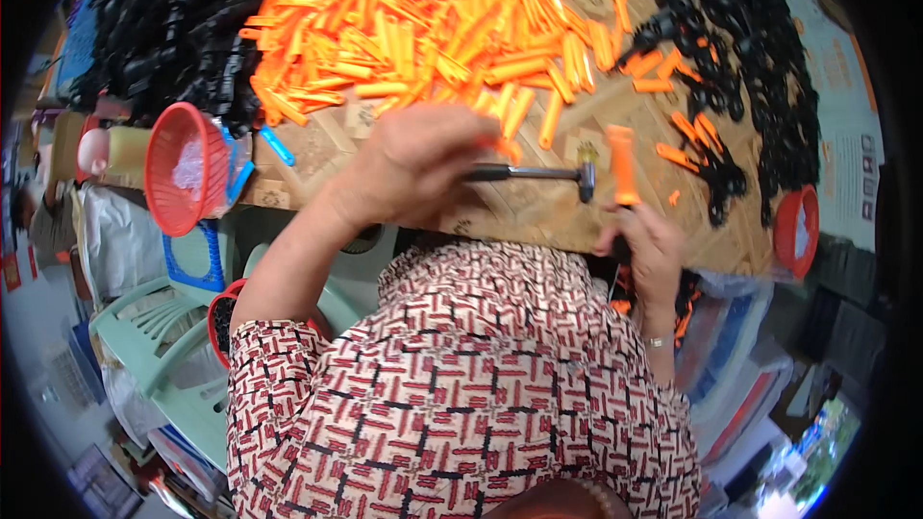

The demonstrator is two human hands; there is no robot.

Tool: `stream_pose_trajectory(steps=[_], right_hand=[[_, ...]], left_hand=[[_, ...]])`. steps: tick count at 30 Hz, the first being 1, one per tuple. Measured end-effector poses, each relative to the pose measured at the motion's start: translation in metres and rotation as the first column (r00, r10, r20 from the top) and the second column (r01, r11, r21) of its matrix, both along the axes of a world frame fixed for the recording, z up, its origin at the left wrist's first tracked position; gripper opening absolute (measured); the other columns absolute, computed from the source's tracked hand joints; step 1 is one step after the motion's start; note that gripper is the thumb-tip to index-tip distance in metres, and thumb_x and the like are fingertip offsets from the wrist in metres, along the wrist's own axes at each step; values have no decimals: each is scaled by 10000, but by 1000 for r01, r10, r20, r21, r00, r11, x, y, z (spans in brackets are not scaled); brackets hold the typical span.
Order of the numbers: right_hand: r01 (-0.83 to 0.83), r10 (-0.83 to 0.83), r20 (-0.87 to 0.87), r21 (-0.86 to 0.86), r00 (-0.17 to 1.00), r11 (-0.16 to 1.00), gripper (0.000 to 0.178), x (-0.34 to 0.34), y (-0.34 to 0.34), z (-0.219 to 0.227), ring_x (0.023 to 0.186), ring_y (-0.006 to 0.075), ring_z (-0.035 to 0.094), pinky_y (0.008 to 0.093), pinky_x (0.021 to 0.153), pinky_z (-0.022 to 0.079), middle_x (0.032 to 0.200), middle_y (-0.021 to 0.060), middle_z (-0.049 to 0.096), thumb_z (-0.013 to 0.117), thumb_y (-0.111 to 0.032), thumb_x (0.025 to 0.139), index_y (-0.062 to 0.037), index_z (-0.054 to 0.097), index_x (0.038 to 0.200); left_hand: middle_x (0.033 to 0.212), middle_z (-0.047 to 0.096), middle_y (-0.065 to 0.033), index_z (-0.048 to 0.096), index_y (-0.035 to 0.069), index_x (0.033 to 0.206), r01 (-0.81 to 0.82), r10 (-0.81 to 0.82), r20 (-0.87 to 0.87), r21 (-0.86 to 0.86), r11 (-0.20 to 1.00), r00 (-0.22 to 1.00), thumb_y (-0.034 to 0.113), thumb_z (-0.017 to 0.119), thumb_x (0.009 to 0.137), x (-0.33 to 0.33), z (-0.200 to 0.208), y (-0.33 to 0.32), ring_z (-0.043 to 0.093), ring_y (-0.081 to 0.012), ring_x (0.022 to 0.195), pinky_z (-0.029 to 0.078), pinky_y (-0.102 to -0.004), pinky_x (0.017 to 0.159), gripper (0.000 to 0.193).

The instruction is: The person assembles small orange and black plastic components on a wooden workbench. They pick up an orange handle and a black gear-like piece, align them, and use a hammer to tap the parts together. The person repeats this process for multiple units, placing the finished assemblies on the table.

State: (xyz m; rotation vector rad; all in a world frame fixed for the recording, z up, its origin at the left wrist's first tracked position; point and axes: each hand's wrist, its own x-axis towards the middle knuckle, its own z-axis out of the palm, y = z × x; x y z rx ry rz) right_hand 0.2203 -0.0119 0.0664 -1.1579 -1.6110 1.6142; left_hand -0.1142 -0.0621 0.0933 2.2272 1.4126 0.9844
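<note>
My right hand (pixel 652 242) closes around the lower end of an orange plastic handle (pixel 621 161), held upright near the table's front edge. A dark part shows at its base, mostly hidden by the fingers. My left hand (pixel 428 149) is over the table with its fingers curled and slightly blurred. A small orange plastic piece (pixel 507 148) shows at its fingertips. Between the hands lies a small hammer (pixel 543 173), with a dark grip, a metal shaft and a head with one yellowish and one black face. The grip's end disappears beneath my left hand.
A large heap of orange plastic handles (pixel 385 34) covers the table's far middle. Black parts pile up at the far left (pixel 173 29) and along the right (pixel 769 67). Red baskets stand at left (pixel 175 173) and right (pixel 796 231). A green chair (pixel 163 327) is left of me.
</note>
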Motion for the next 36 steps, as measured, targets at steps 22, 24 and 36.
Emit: stream_pose_trajectory(steps=[22, 24, 36], right_hand=[[-443, -382, 621, 770, 684, 460, 214, 92, 84, -35, 947, 232, 601, 411, 921, 427, 881, 36, 643, 775, -223, 813, -112, 724, 988], [-404, -405, 584, 798, 704, 448, 231, 106, 96, -28, 1009, 239, 596, 437, 959, 398, 934, 59, 668, 775, -248, 822, -111, 727, 1002], [-503, -348, 484, 863, 803, 40, 271, 52, 250, -19, 1084, 231, 600, 389, 909, 446, 1121, 41, 662, 623, -80, 861, -135, 714, 1110]], left_hand=[[702, 557, -73, 725, 81, 1072, 62, -65, -37, -55, 997, 997, 56, 782, 810, 120, -76, 27, 580, -267, 623, 455, -386, 569, 269], [714, 582, -75, 722, 68, 1066, 54, -54, -46, -2, 999, 997, 39, 792, 794, 125, -73, 28, 589, -262, 625, 461, -381, 572, 282], [717, 566, -68, 722, 90, 1059, -62, 64, -42, 58, 996, 997, 106, 778, 837, 119, -71, 9, 597, -249, 634, 456, -378, 562, 230]])
